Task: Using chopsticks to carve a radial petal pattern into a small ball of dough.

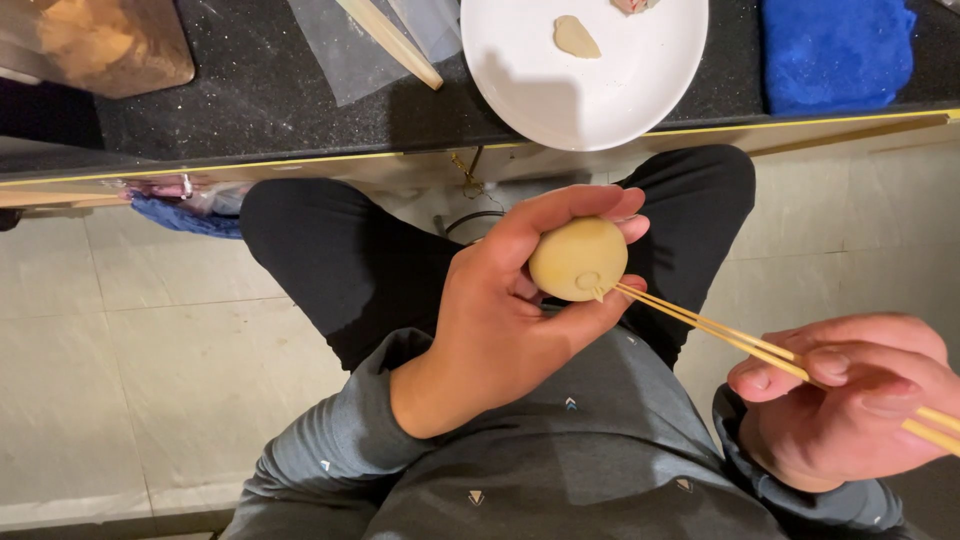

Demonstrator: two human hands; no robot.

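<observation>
Dough ball (pixel 578 258) sat cupped in the left hand (pixel 500 320) above the person's lap, fingers curled around it. Chopsticks (pixel 720 330), pinched in the closed right hand (pixel 850 400), touched its lower edge. Beyond, a white plate (pixel 600 100) rested on the dark counter (pixel 250 100).

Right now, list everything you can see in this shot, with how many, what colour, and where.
dough ball: one, pale tan, in the left hand
chopsticks: one pair, light wood, tips touching the dough ball
plate: one, white, on the counter
dough piece: one, tan, on the plate
counter: one, black speckled, top of view
cloth: one, blue, counter's right end
wooden stick: one, light, left of the plate
plastic sheet: one, clear, under the stick
left hand: one, gripping the dough ball
right hand: one, holding the chopsticks
</observation>
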